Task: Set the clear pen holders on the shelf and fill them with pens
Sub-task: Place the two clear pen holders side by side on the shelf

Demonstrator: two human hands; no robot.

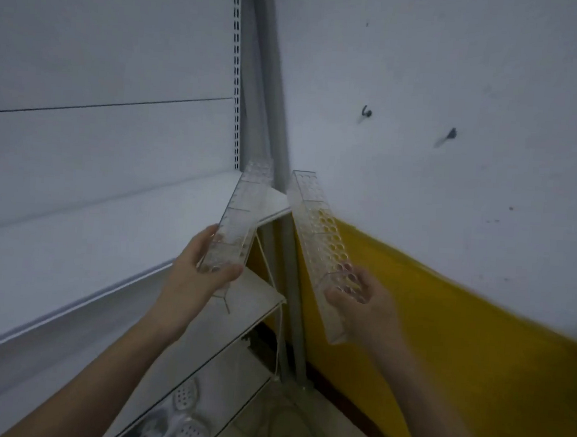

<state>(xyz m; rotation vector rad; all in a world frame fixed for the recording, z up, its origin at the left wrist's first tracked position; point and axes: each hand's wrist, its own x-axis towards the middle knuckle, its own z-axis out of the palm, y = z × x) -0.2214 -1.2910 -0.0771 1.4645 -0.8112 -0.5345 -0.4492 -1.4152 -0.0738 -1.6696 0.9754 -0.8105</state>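
I hold two long clear pen holders in the air, one in each hand. My left hand (205, 267) grips the near end of the left clear holder (243, 208), which slants up over the right end of the white shelf (73, 244). My right hand (363, 302) grips the lower part of the right clear holder (317, 227), whose top face has many round holes; it hangs beside the shelf, in front of the wall. No pens are in view.
The white shelf unit has a slotted upright (236, 88) at its right edge and lower shelves (250, 304) below. Further clear perforated holders (186, 412) lie on the bottom shelf. A white and yellow wall (455, 161) stands to the right, and a cable (300, 424) lies on the floor.
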